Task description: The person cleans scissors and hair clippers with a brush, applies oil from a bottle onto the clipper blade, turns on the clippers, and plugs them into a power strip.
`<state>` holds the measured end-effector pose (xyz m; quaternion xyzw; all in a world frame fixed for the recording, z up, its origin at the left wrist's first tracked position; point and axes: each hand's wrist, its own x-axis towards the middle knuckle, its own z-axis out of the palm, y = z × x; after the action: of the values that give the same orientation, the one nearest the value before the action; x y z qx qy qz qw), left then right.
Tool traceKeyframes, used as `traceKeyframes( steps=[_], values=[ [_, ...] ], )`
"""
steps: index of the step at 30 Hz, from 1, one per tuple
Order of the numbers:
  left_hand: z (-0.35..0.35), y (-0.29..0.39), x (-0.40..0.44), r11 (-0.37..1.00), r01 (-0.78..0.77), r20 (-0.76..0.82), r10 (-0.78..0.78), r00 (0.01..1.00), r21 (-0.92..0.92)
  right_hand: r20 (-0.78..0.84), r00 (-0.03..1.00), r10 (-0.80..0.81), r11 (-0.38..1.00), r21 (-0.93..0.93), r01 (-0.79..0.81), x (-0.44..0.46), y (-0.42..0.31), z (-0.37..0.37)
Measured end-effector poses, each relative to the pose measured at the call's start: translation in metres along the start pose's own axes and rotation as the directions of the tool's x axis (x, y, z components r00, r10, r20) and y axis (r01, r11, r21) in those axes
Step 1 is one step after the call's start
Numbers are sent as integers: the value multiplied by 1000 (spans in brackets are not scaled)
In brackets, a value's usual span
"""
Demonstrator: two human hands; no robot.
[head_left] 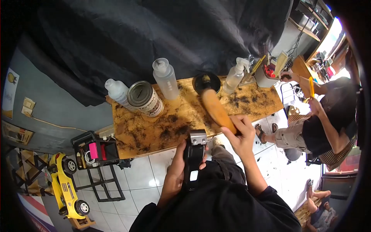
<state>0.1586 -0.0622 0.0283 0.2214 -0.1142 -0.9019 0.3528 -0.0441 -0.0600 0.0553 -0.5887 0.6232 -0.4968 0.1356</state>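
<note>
My left hand [174, 172] is wrapped round a black hair clipper [194, 156], its metal blade end pointing up toward the wooden counter [185, 112]. My right hand [243, 139] grips a long orange-brown wooden brush [217, 110] by its near end. The brush slants over the counter, and its far tip overlaps a round black dish [215, 82]; whether they touch I cannot tell. Dark hair clippings [164, 133] are scattered across the counter.
On the counter stand a white bottle [118, 92], a tin can [148, 101], a clear bottle [167, 83], a spray bottle [233, 79] and a tool holder [266, 80]. A black cart [94, 150] and yellow toy car [67, 189] are left. Another person [320, 127] is right.
</note>
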Motion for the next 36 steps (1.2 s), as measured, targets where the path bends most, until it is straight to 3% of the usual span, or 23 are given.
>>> traceKeyframes(
  steps=[1,4,5,6,8,10,11,12,14,18,20,21,22,24,25,28,29,32,34,36],
  values=[
    [4,1,2,1000,-7,-14,7,1000,-26,1,1000,-2,1000,2,2,-2,3,-3],
    [2,10,7,1000,4,17,-4,1000,-6,240,929,-282,955,160,249,-19,3,-9],
    [11,5,-4,937,-92,-244,181,953,338,299,895,-332,933,241,266,-23,-2,-7],
    [-14,13,16,987,-54,-37,60,997,152,352,855,-381,907,321,272,-27,-8,-4],
    [-24,2,19,981,-93,-123,115,986,171,403,844,-354,928,267,261,-30,-8,-2],
    [-10,7,12,955,-41,-2,44,999,293,208,932,-296,954,110,279,-21,2,0],
    [-7,4,13,978,-23,-90,43,995,209,185,967,-175,982,101,159,-17,6,-4],
    [-4,1,15,984,-39,-107,58,993,172,77,983,-168,986,35,165,-6,4,-6],
    [-1,2,19,991,-61,-50,67,996,120,-14,999,29,1000,-7,-29,5,1,-10],
    [9,3,25,995,-47,-116,56,992,85,108,985,-133,982,146,116,-3,17,-21],
    [3,0,32,991,-55,25,52,998,125,295,931,-216,966,203,160,-4,9,-22],
    [24,0,32,972,64,-288,4,957,227,261,941,-215,959,239,152,-3,13,-19],
    [17,-5,33,954,-51,-56,70,996,296,259,943,-211,960,239,149,0,14,-20],
    [16,-12,41,819,-181,84,162,983,544,130,991,-15,987,162,-7,13,16,-23],
    [26,-14,42,783,-205,80,196,977,588,90,995,49,988,144,-61,23,13,-25],
    [32,-28,53,861,-223,-26,263,964,458,73,995,62,981,179,-74,28,22,-34],
    [27,-30,55,949,-164,-148,209,967,270,110,994,20,978,206,-42,23,22,-41],
    [37,-24,56,922,-246,-222,319,921,300,214,969,-127,972,222,78,0,31,-47],
    [27,-21,55,932,-239,-193,297,935,273,292,949,-123,978,198,65,-8,31,-44],
    [27,-22,53,762,-253,-79,370,926,597,275,947,-163,977,181,116,-8,34,-35]
  ],
)
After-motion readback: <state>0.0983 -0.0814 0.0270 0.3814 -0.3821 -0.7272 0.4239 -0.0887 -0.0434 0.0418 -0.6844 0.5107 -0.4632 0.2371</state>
